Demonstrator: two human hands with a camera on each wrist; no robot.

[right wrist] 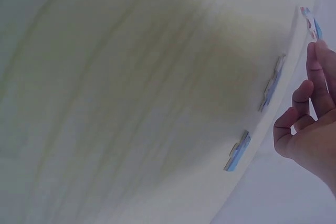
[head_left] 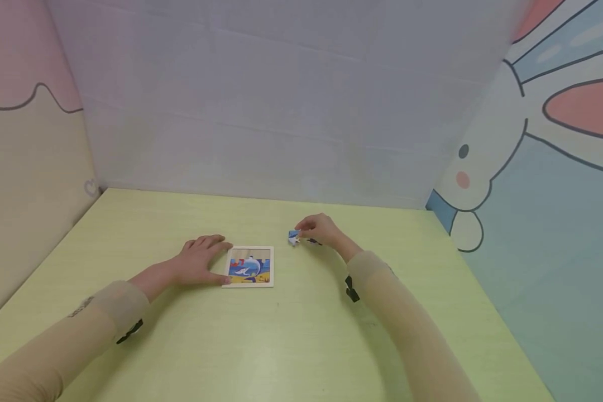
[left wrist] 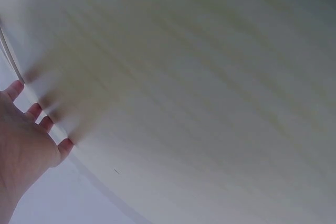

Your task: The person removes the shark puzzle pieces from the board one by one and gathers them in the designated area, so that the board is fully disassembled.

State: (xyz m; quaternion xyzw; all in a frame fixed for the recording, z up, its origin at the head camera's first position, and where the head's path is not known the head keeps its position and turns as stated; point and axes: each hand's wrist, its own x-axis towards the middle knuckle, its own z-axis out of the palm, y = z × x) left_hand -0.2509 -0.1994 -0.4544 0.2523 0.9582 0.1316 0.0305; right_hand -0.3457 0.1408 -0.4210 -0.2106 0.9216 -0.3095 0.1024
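Note:
A square jigsaw puzzle tray with a pale wooden rim lies on the table. Its lower part shows a dolphin picture, while bare wood shows along the top. My left hand has its thumb and index finger spread at the tray's left rim, its fingers extended over the tabletop. Right of the tray, my right hand pinches a blue and white puzzle piece between thumb and fingertip. The other fingers are loosely bent. Partly hidden beneath this hand lies a dark blue piece.
In the right wrist view, two loose puzzle pieces, one farther and one nearer, lie on the table. A grey-white wall stands behind the yellow-green tabletop. Cartoon-painted panels flank it, with a rabbit panel at right.

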